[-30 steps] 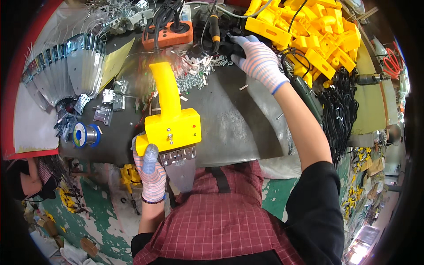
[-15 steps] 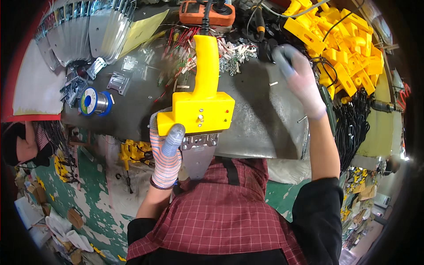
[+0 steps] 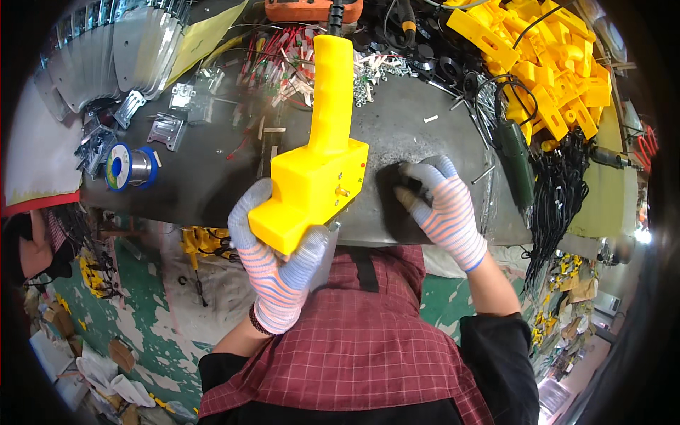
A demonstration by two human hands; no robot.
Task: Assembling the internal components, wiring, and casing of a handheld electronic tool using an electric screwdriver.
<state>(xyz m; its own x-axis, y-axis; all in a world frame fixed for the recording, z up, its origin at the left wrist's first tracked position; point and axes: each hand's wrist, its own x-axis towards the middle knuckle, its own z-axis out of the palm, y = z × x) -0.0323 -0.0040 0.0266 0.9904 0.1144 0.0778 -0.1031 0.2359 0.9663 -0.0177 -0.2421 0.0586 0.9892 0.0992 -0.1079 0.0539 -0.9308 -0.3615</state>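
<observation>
The left hand [image 3: 273,273], in a striped knit glove with grey fingertips, is closed around the blocky lower end of a yellow plastic housing [image 3: 319,163], thumb on one side and fingers wrapped up the other, the wrist bent back toward the body. The housing stands over the near edge of the dark workbench [image 3: 397,120], its long narrow handle part pointing away toward the far edge; a small metal stud and a red dot show on its side face, and a pale flat part hangs below it beside the glove.

The right hand [image 3: 443,205], gloved the same way, lies palm down on the bench top close to the near edge, just right of the housing and apart from it. Its fingers are curled over a small dark object [image 3: 402,190]; whether they grip it or only press on it cannot be told. The forearm comes up from the lower right in a black sleeve.

Farther out, a spool of solder [image 3: 127,166] lies near the left edge with small metal brackets [image 3: 166,129] beside it. Red-tipped wires and loose screws [image 3: 287,64] are scattered along the far edge. A heap of yellow plastic parts [image 3: 552,64] fills the far right corner, with a green power tool [image 3: 513,159] lying by the right edge
</observation>
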